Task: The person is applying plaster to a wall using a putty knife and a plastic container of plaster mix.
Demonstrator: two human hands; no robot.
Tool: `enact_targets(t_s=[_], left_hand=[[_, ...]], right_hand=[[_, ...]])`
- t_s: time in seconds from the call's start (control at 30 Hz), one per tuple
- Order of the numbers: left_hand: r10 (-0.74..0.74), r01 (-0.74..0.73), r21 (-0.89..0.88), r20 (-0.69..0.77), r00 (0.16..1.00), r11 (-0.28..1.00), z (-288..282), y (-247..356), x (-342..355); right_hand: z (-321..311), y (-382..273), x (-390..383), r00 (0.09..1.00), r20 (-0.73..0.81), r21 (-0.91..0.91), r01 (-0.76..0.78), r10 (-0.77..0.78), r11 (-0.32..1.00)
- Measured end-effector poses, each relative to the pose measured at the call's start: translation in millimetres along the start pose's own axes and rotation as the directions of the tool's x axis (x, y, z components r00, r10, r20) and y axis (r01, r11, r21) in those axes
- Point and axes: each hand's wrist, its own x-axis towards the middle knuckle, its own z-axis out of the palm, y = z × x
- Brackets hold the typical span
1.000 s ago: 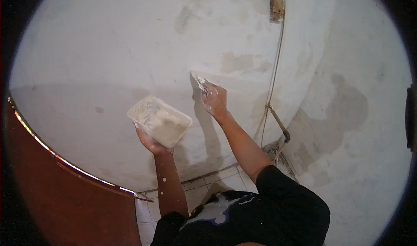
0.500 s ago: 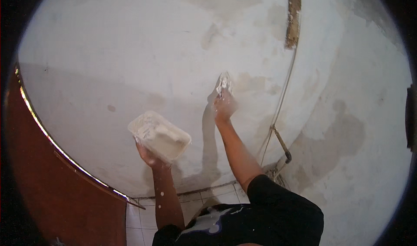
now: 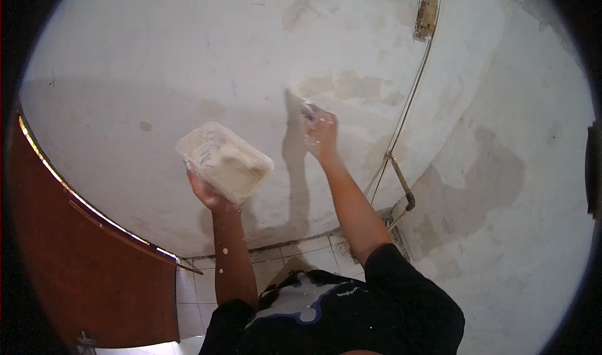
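Note:
My left hand (image 3: 210, 192) holds a rectangular whitish plastic tub (image 3: 266, 161) from below, tilted so its inside shows. White putty (image 3: 229, 161) covers its bottom and sides. In my right hand (image 3: 323, 132) is a putty knife (image 3: 307, 106) smeared with white; its blade is blurred and partly hidden by the fingers. The knife is close to the white wall (image 3: 251, 54), just below a damp-looking beige patch (image 3: 316, 83); whether it touches the wall I cannot tell. White specks dot both hands and my left forearm.
A thin cable (image 3: 411, 98) and a pipe (image 3: 401, 176) run down the wall near the right corner, below a rough wooden strip (image 3: 428, 10). A reddish-brown panel (image 3: 113, 273) stands at left. White floor tiles (image 3: 310, 245) meet the wall's foot.
My right hand has moved slightly down and left along the wall, uncovering a beige patch. The tub stays in my left hand. The whole view has shifted, with the wall appearing higher.

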Motion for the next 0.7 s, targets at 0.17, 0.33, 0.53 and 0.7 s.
enact_targets(t_s=[0.17, 0.33, 0.53, 0.7], left_hand=[[-0.083, 0.081, -0.027, -0.097, 0.992, 0.996, 4, -19, 5], [0.005, 0.006, 0.093, -0.114, 0.993, 0.996, -11, -2, 5], [0.035, -0.041, -0.038, -0.137, 0.990, 0.998, -35, 33, 3], [0.108, -0.102, 0.047, -0.139, 0.984, 0.994, -40, 37, 5]], right_hand=[[-47, 30, 30, 0.910, -0.279, 0.184, -0.263, 0.307, 0.947], [-39, 38, 50, 0.810, -0.333, 0.190, -0.443, 0.482, 0.876], [-4, 16, 43, 0.869, -0.357, -0.248, -0.442, 0.343, 0.862], [31, -29, 23, 0.995, -0.055, -0.281, -0.098, 0.086, 0.955]])
